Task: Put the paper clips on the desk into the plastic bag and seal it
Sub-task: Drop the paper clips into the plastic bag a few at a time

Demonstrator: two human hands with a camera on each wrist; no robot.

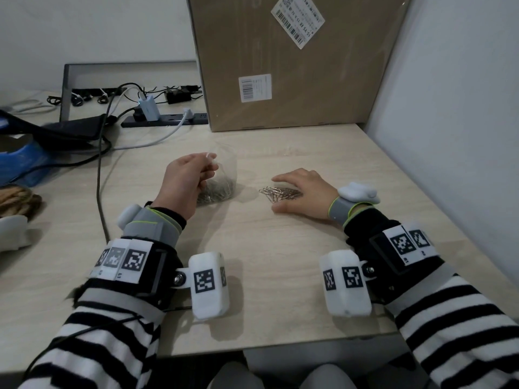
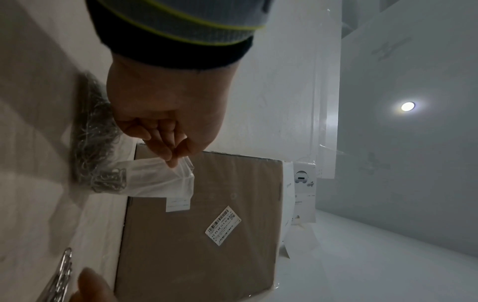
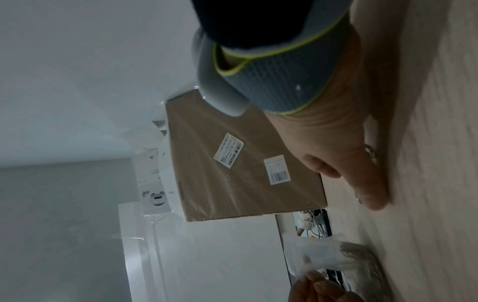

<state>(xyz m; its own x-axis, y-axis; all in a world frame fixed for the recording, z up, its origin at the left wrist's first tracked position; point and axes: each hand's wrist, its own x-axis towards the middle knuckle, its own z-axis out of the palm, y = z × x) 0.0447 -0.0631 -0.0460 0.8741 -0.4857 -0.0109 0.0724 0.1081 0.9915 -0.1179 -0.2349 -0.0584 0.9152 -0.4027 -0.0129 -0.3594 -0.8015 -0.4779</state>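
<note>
A clear plastic bag (image 1: 224, 175) stands on the desk (image 1: 252, 248), its bottom filled with silver paper clips (image 1: 217, 190). My left hand (image 1: 185, 181) pinches the bag's upper edge (image 2: 181, 165) between thumb and fingertips and holds it up. To the right lies a loose heap of paper clips (image 1: 279, 193) on the wood. My right hand (image 1: 303, 192) lies flat over the heap's right side, fingers straight, thumb on the desk nearer me. The right wrist view shows those fingers (image 3: 369, 183) pressed low on the desk, with the bag (image 3: 325, 259) beyond.
A large cardboard box (image 1: 292, 63) stands at the back of the desk. A power strip (image 1: 165, 120), plugs and cables (image 1: 99, 175) lie at the back left, with dark and blue items (image 1: 25, 161) at the left edge. A wall (image 1: 449, 108) borders the right side.
</note>
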